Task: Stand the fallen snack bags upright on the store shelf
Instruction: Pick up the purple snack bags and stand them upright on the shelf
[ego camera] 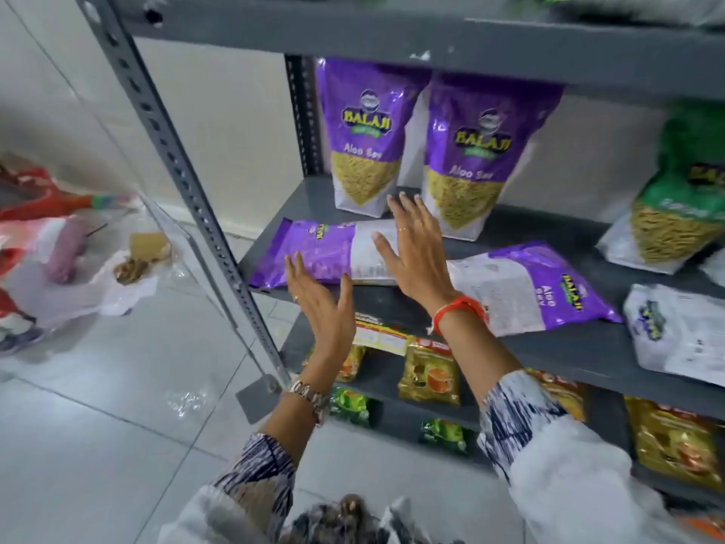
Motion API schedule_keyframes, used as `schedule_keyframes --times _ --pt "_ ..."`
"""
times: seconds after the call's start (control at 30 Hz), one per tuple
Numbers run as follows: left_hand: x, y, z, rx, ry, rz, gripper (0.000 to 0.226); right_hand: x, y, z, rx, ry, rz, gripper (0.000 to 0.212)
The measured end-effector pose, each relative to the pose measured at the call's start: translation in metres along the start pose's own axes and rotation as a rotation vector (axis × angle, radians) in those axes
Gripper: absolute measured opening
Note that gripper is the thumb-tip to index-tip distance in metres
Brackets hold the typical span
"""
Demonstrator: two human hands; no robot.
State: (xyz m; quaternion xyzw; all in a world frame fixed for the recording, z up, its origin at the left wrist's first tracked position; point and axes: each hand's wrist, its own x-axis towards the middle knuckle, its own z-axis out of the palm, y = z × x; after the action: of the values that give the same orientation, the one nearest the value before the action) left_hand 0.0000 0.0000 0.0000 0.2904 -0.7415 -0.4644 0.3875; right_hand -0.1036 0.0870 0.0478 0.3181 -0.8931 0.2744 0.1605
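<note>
The grey metal shelf (549, 347) carries two purple Balaji Aloo Sev bags (363, 139) upright against the back wall, where they have support. In front of them, two more purple bags lie flat: the left fallen bag (314, 253) and a second fallen bag (525, 292) to its right. Your right hand (416, 253) and left hand (317, 292) reach over the left one, fingers spread wide, gripping nothing, likely to bracket it.

Gold packets (429, 375) fill the lower shelf; plastic bags (59, 265) litter the floor.
</note>
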Motion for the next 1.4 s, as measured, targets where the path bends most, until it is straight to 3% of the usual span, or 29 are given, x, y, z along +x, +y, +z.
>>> schedule_keyframes --times 0.13,0.27,0.33,0.47,0.63,0.73,0.87,1.0,1.2,1.4 --pt "0.028 -0.008 0.005 -0.243 0.263 -0.57 0.074 0.047 -0.009 0.032 -0.005 -0.171 0.036 0.05" --pt "0.044 -0.008 0.009 -0.453 0.3 -0.904 0.083 0.09 -0.014 0.051 -0.081 -0.428 0.169 0.035" --pt "0.048 -0.007 0.01 -0.546 0.252 -1.015 0.083 0.106 -0.013 0.059 -0.084 -0.573 0.278 0.034" --pt "0.055 -0.008 0.012 -0.741 -0.01 -1.083 0.05 0.123 -0.008 0.071 0.003 -0.756 0.397 0.028" --pt "0.07 -0.012 0.01 -0.644 0.003 -1.028 0.019 0.134 -0.007 0.076 0.25 -0.739 0.542 0.016" --pt "0.079 -0.015 0.006 -0.569 0.032 -0.967 0.004 0.134 0.0 0.07 0.423 -0.64 0.655 0.034" --pt "0.089 -0.013 -0.002 -0.463 0.068 -0.809 0.014 0.121 0.013 0.053 0.686 -0.505 0.812 0.033" --pt "0.085 0.003 -0.019 -0.512 0.072 -0.635 0.019 0.097 0.019 0.031 0.98 -0.454 0.94 0.015" --pt "0.051 0.028 -0.042 -0.662 0.059 -0.408 0.017 0.059 0.026 -0.014 1.392 -0.347 0.852 0.009" --pt "0.028 0.066 -0.065 -0.65 -0.009 -0.185 0.032 -0.024 0.007 -0.076 1.619 -0.33 0.651 0.032"
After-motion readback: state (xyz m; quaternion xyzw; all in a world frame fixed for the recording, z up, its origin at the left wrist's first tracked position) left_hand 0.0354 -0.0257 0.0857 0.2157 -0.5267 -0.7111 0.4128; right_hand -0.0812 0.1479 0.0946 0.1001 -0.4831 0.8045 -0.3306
